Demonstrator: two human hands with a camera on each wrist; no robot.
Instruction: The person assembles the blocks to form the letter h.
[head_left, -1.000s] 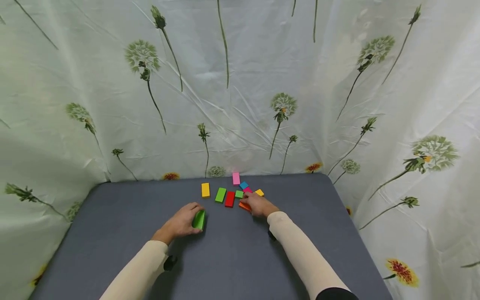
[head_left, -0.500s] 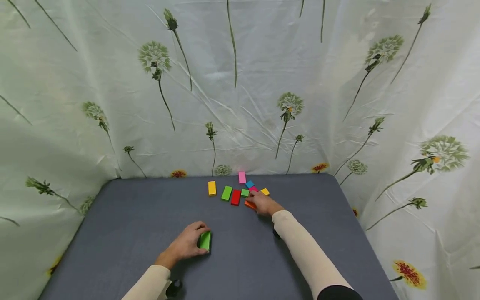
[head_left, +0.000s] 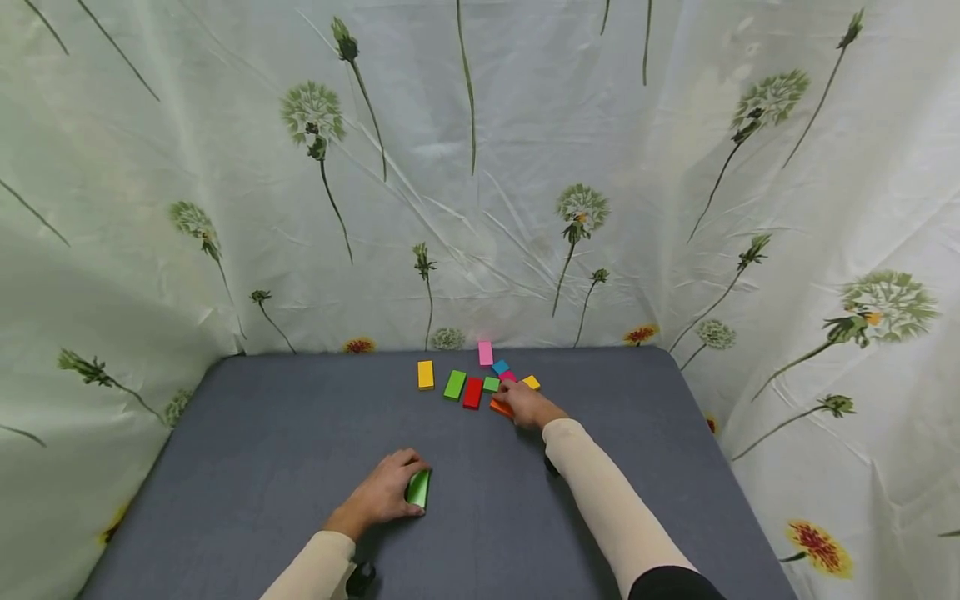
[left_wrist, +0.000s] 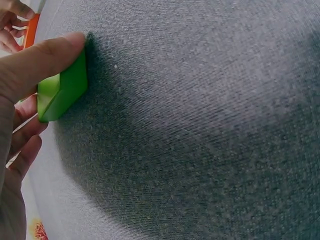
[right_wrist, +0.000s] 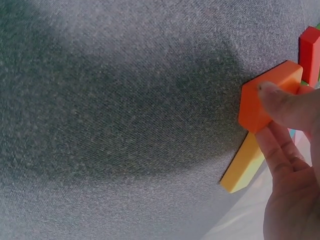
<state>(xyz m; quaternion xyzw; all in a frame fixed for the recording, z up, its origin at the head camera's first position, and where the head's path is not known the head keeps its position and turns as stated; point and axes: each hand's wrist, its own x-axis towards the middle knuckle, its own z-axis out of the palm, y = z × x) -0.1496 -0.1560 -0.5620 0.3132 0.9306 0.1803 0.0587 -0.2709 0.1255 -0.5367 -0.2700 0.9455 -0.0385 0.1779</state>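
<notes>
My left hand (head_left: 384, 492) grips a bright green block (head_left: 417, 490) at the near middle of the table, thumb on one end and fingers on the other. Close up in the left wrist view, the green block (left_wrist: 74, 89) sits tilted between thumb and fingers, its edge near the cloth. Farther off, my right hand (head_left: 531, 407) holds an orange block (head_left: 501, 408) at the front of the group of blocks. The right wrist view has the thumb on the orange block (right_wrist: 254, 111) with fingers behind it. A yellow block (right_wrist: 243, 165) lies right beside it.
Around the right hand lie a red block (head_left: 472, 393), a green block (head_left: 454, 385), a small green block (head_left: 491, 384), a blue one (head_left: 500, 367) and a magenta one (head_left: 507, 377). A pink block (head_left: 486, 353) and a yellow block (head_left: 425, 375) lie near the curtain (head_left: 450, 208).
My left hand has carried the green block nearer to me and a little to the right. The right hand stays at the orange block. The head view has shifted slightly.
</notes>
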